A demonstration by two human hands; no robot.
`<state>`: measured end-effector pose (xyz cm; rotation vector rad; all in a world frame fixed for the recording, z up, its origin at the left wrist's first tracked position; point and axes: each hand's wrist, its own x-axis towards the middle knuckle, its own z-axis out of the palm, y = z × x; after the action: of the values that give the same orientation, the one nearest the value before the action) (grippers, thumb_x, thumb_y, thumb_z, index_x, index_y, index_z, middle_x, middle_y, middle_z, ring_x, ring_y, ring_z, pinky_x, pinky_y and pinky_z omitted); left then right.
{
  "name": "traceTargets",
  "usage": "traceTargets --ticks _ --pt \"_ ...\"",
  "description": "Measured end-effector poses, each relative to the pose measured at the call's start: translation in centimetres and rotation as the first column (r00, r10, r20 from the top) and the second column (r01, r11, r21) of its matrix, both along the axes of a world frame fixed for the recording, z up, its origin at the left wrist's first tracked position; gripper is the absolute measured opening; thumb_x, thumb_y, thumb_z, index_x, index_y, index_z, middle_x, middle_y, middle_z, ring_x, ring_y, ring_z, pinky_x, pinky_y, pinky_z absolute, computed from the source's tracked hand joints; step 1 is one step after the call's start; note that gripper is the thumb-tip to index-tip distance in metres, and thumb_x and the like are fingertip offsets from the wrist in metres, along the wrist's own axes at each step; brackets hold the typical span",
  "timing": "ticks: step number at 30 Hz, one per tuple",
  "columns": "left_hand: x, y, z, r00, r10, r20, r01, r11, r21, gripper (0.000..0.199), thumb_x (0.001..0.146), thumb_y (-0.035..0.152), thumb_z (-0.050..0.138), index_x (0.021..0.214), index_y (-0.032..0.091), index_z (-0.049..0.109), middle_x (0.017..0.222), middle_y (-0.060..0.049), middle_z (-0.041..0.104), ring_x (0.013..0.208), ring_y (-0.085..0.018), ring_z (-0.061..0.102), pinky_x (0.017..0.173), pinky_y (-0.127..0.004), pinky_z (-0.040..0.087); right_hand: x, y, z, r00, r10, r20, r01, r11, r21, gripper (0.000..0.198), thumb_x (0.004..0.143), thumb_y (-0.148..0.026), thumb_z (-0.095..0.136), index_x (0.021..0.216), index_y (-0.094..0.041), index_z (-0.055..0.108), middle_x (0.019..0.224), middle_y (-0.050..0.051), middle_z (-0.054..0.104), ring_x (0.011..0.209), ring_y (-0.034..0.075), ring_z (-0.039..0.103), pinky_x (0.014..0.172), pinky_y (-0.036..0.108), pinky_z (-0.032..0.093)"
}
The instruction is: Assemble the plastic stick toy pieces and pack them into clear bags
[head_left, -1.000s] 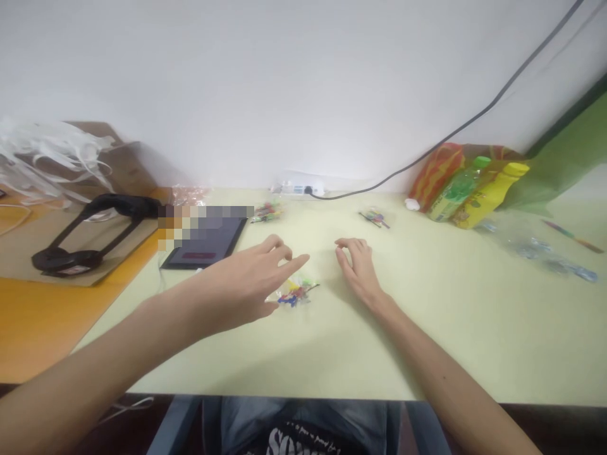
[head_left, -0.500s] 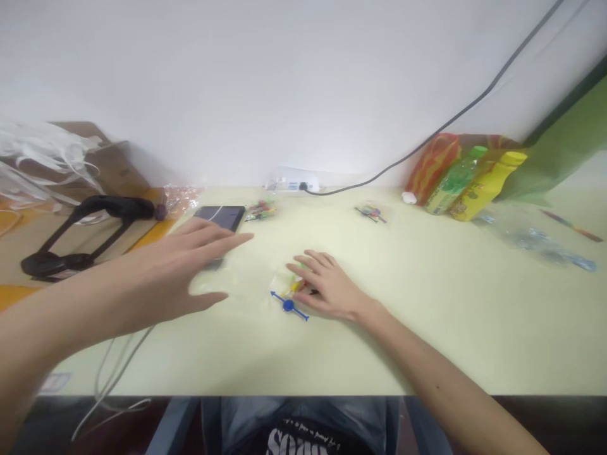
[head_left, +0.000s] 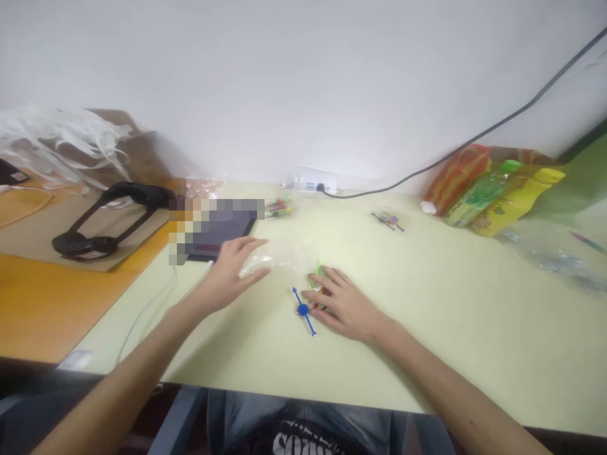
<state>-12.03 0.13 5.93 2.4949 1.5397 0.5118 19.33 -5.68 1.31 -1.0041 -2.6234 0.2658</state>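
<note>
The table (head_left: 427, 328) is smooth, matt and pale yellow. Near its middle lies a thin blue plastic stick (head_left: 303, 310) with a round hub at its centre and small tips at both ends; its long axis runs from upper left to lower right, tilted a little off the near-far line. It lies flat, just left of the right hand (head_left: 342, 304), whose fingertips reach close to the hub. The right hand rests palm down, fingers spread and loosely flat, over a small heap of coloured plastic bits (head_left: 318, 285) in green, yellow and red; whether it grips any of them cannot be told. The left hand (head_left: 232, 273) lies open with fingers stretched, its fingertips on a crinkly clear plastic bag (head_left: 277, 259) that lies between the 2 hands. Behind the left hand lies a flat dark tablet (head_left: 218, 235). At the far right stand 2 bottles (head_left: 497, 193), 1 green and 1 yellow.
</note>
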Motion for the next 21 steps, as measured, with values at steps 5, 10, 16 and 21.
traceTargets --ticks 5,10,16,21 --pt "2.9 2.5 -1.3 0.986 -0.073 -0.147 0.059 0.993 -0.1 0.102 0.082 0.079 0.061 0.163 0.03 0.023 0.171 -0.015 0.014 0.158 -0.045 0.008 0.123 -0.068 0.013 0.8 -1.9 -0.8 0.995 -0.084 0.05 0.08 0.994 0.077 0.051 0.107 -0.046 0.04 0.156 -0.033 0.041 0.165 0.008 0.035 0.153 0.037 0.026 0.121 0.064 0.029" --pt "6.6 3.2 -0.7 0.994 -0.059 -0.088 0.059 0.998 -0.006 0.062 0.108 0.055 0.021 0.161 0.024 0.029 0.167 -0.011 0.033 0.157 -0.029 0.024 0.127 -0.053 0.02 0.6 -3.7 -0.6 0.99 -0.139 -0.008 0.138 0.971 0.193 0.058 0.104 -0.048 0.044 0.159 -0.027 0.038 0.169 0.01 0.028 0.157 0.042 0.013 0.12 0.074 0.017" --pt "9.4 4.2 -4.7 0.978 -0.024 -0.205 0.021 1.0 -0.019 0.062 0.107 0.049 0.025 0.159 0.016 0.036 0.167 -0.014 0.032 0.158 -0.032 0.021 0.128 -0.054 0.017 -0.9 -1.5 1.6 0.968 -0.231 -0.097 0.245 0.955 0.167 0.041 0.107 -0.03 0.038 0.14 -0.021 0.059 0.147 0.009 0.059 0.143 0.029 0.044 0.125 0.057 0.024" --pt "9.0 5.8 -6.1 0.971 0.024 -0.237 -0.028 0.999 -0.016 0.07 0.1 0.063 0.038 0.159 0.026 0.037 0.167 -0.01 0.032 0.155 -0.044 0.021 0.124 -0.062 0.017 -1.7 5.0 2.3 0.962 -0.258 0.091 0.257 0.966 0.025 0.048 0.109 -0.032 0.027 0.147 -0.017 0.054 0.156 0.01 0.051 0.151 0.029 0.036 0.124 0.056 0.025"
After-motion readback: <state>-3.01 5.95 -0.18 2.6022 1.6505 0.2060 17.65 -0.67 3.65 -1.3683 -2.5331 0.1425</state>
